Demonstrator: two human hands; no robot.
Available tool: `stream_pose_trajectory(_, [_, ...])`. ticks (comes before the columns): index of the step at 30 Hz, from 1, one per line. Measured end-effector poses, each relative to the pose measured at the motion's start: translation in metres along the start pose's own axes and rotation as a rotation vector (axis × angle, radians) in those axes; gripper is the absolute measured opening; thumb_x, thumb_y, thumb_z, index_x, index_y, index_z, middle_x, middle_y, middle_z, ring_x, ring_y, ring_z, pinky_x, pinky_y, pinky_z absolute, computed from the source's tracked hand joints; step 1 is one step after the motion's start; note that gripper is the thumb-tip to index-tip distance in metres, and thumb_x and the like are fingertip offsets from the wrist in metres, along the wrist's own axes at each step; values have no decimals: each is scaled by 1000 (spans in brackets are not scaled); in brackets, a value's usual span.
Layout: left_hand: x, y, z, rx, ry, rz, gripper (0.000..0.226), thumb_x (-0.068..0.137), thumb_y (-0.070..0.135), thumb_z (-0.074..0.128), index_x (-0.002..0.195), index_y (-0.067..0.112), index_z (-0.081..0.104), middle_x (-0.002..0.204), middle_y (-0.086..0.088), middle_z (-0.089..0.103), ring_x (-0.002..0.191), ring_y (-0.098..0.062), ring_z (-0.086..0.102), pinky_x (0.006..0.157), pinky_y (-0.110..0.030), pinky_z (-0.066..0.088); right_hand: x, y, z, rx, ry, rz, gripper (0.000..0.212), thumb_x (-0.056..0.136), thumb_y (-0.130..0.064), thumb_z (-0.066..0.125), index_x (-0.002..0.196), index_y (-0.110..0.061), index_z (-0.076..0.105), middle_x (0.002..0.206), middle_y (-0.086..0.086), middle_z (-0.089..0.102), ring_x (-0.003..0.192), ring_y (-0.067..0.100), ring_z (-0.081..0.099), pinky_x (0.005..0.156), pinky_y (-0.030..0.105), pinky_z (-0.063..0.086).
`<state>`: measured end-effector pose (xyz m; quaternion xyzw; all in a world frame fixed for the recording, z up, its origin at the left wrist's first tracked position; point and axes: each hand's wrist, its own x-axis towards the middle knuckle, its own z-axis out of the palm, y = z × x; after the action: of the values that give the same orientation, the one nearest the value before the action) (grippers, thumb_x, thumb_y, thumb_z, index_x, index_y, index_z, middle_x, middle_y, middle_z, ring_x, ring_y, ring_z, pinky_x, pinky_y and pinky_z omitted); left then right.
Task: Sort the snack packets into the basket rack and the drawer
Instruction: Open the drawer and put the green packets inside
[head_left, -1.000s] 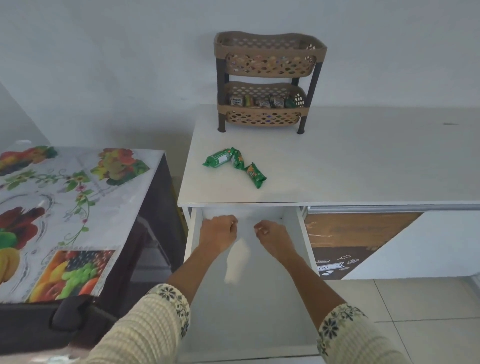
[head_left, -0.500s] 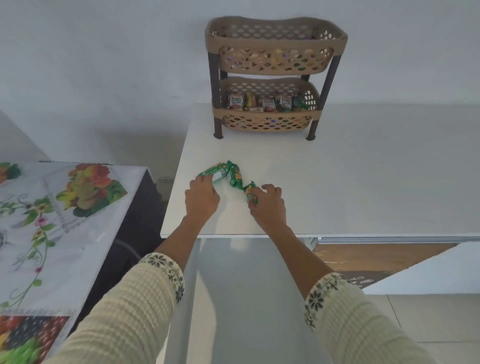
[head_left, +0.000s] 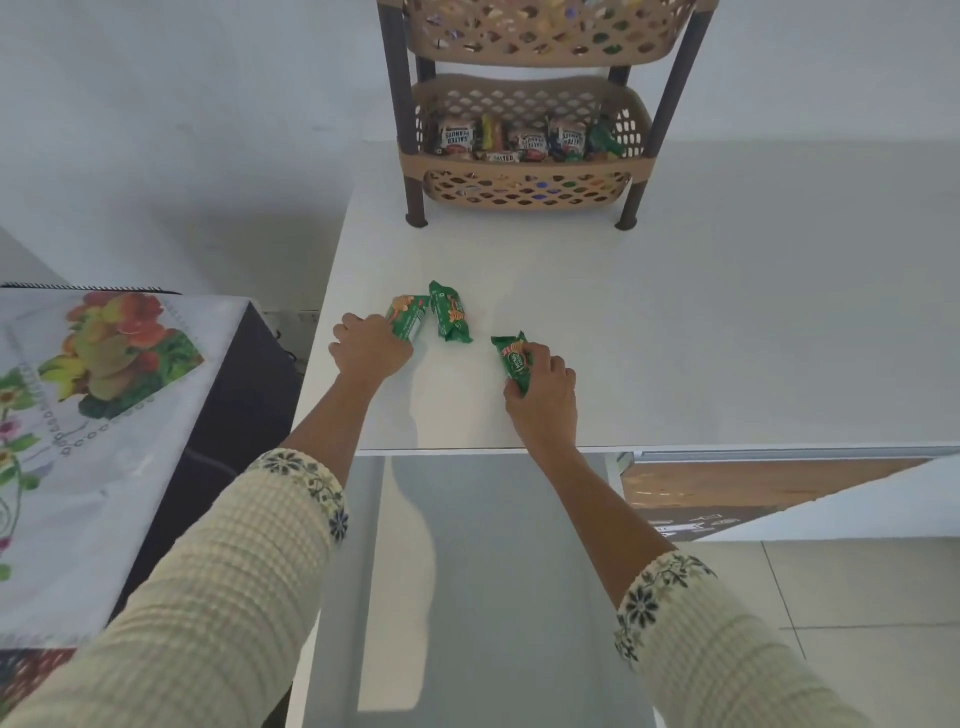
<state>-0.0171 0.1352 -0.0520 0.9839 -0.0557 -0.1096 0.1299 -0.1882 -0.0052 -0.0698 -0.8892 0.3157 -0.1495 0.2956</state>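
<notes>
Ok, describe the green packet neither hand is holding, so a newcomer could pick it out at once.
On the white countertop, before the tan basket rack, are three green snack packets. The left hand grips the leftmost packet and the right hand grips the rightmost packet. The one meant is the middle packet, lying free between them with no fingers on it.

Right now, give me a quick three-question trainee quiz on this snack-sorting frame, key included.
1. How many green foil snack packets lie on the white countertop?
2. True or false: the right hand holds nothing.
3. The labelled salted-peanut packs sit in which tier of the tan perforated plastic basket rack: A upper, B lower?
Key: 1 three; 2 false, it grips a packet; 3 B.
</notes>
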Motion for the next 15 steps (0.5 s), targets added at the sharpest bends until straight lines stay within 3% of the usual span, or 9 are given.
stream_pose_trajectory(3, [-25, -11, 4, -92, -37, -65, 59, 76, 35, 68, 123, 8, 46, 123, -16, 46, 118, -34, 45, 96, -44, 38, -15, -1, 2, 70, 36, 84, 48, 86, -13, 57, 131, -12, 43, 114, 15, 53, 101, 31, 45, 77, 37, 41])
stream_pose_trajectory(6, [-66, -24, 11, -189, 36, -82, 60, 74, 35, 70, 121, 7, 43, 120, -14, 52, 113, -34, 51, 94, -44, 38, -40, -6, 8, 134, 76, 98, 50, 86, -12, 59, 133, -10, 43, 115, 16, 53, 100, 32, 44, 83, 42, 43])
stream_pose_trajectory(11, [-158, -58, 31, -315, 243, 28, 58, 70, 29, 72, 119, 8, 47, 112, -9, 55, 105, -32, 54, 91, -44, 37, -107, -11, 25, 238, 153, 4, 53, 87, -13, 59, 137, -14, 41, 119, 11, 51, 105, 27, 44, 90, 36, 38])
stream_pose_trajectory(15, [-230, -101, 67, -518, 310, 125, 55, 64, 18, 77, 110, 10, 49, 99, -3, 53, 84, -28, 58, 79, -41, 46, -176, -1, 51, 183, 144, -26, 47, 89, -18, 57, 134, -19, 42, 125, 8, 50, 113, 25, 46, 96, 36, 29])
